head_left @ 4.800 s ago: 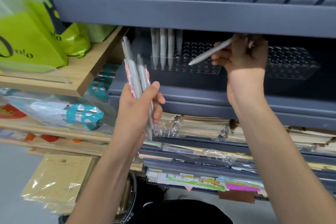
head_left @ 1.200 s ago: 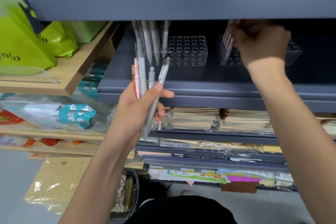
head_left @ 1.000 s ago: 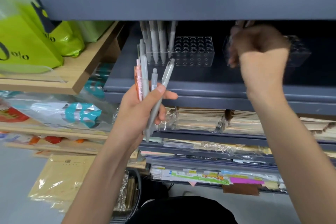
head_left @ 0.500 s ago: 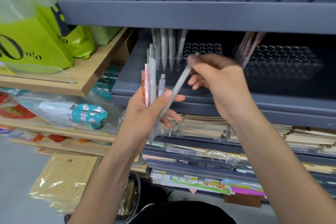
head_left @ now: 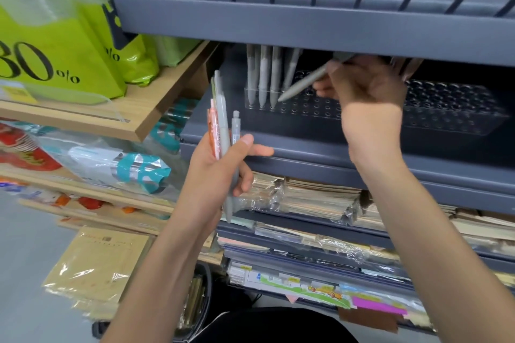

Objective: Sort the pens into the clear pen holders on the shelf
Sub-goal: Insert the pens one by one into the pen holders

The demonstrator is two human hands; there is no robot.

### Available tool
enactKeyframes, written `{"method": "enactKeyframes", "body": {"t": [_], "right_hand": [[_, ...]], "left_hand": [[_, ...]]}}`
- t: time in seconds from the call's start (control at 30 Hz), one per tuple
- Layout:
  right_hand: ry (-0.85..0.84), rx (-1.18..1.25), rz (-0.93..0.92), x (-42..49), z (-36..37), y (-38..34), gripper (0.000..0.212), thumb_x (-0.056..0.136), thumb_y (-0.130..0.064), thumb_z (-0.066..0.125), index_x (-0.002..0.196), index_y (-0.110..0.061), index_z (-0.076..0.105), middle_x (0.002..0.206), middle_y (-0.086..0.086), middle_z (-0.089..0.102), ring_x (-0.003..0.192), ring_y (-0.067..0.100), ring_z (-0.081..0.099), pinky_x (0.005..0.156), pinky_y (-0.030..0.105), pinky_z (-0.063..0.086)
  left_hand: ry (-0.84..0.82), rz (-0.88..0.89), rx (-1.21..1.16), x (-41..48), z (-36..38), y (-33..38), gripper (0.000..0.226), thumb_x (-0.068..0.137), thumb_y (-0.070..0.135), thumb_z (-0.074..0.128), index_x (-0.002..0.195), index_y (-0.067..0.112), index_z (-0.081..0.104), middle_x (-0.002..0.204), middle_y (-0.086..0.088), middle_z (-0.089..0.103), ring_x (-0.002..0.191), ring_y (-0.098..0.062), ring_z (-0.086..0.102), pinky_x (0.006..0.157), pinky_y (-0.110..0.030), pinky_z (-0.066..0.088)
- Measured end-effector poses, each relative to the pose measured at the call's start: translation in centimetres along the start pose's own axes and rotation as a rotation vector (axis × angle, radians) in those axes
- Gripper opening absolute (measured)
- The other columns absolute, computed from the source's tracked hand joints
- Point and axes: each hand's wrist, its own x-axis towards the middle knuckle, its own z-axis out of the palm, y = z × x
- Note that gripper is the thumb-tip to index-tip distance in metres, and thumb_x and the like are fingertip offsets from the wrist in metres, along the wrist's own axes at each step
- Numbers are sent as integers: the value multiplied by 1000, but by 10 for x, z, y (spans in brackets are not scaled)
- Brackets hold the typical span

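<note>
My right hand [head_left: 365, 86] pinches a grey pen [head_left: 303, 84], tilted with its tip down over the left clear pen holder [head_left: 303, 108] on the grey shelf [head_left: 292, 145]. Several grey pens [head_left: 263, 78] stand upright in that holder's left end. My left hand [head_left: 220, 170] grips a bunch of pens [head_left: 223, 125], grey and orange-pink, held upright in front of the shelf edge. A second clear pen holder [head_left: 457, 108] sits to the right, with a few pens at its left end mostly hidden behind my right hand.
The upper shelf's front rail [head_left: 306, 28] hangs low over the holders and hides the pen tops. Green bags [head_left: 64, 64] sit on a wooden shelf [head_left: 156, 114] to the left. Wrapped stacks of notebooks [head_left: 315, 198] fill the shelves below.
My right hand took one grey pen out of the bunch in my left hand and carried it up to the left holder. My left hand stays in place with fewer pens.
</note>
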Motion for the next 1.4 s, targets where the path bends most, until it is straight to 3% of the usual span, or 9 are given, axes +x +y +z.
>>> {"method": "enactKeyframes", "body": {"t": [0.1,0.17,0.2,0.3,0.47,0.7,0.8,1.07,1.4], "right_hand": [[59,-124,-94,7,4,3,24,91,-8,59,84,-30,65,72,-12,72,70,12,69,74,30,58],[56,-248,-132,10,7,8,16,88,-23,58,82,-36,65,80,-10,73,77,16,71,81,40,58],[44,-316,-145,12,10,10,11,87,-30,57,84,-34,67,84,-7,73,80,18,71,83,43,57],[17,-522,-165,16,15,14,31,89,-41,54,98,-17,71,87,5,75,83,27,70,84,46,54],[45,-720,-181,20,28,13,27,93,-38,57,100,-16,73,91,4,75,88,28,68,83,24,44],[48,-795,-26,29,38,14,31,92,-42,59,103,-18,75,104,6,74,104,26,65,91,27,46],[46,-810,-35,33,40,15,28,90,-40,62,100,-17,73,99,2,74,100,25,66,91,31,48],[36,-868,-40,32,42,21,20,88,-35,64,92,-16,69,89,-1,74,89,22,68,84,29,49],[-12,-939,-131,30,47,21,20,90,-31,62,94,-13,67,89,2,73,87,26,66,80,31,49]], "left_hand": [[10,-17,-12,-2,-3,1,18,100,26,57,106,11,49,100,-10,77,41,-12,48,40,-19,37],[13,-24,-7,-3,-4,2,21,100,26,58,108,8,49,99,-11,77,42,-12,49,40,-19,37],[17,-25,-3,-4,-5,3,20,100,26,58,107,10,49,98,-11,77,42,-13,49,40,-20,38],[40,-33,-15,-4,-8,5,14,99,25,59,103,16,49,94,-12,76,42,-13,49,40,-20,38],[35,-63,-10,-5,-11,5,14,99,23,61,100,13,51,87,-10,74,41,-13,46,39,-20,36],[-50,-117,-26,-11,-15,1,16,100,33,58,89,25,50,70,0,54,42,-9,34,39,-18,29],[-45,-147,-38,-12,-15,4,17,101,40,52,96,24,48,73,0,55,44,-10,33,40,-18,28],[-83,-161,-53,-18,-27,5,11,103,32,49,109,23,49,78,-2,59,45,-12,34,41,-20,30],[-77,-163,-54,-20,-41,6,11,104,29,49,100,19,48,78,-2,59,44,-13,34,41,-22,29]]}}
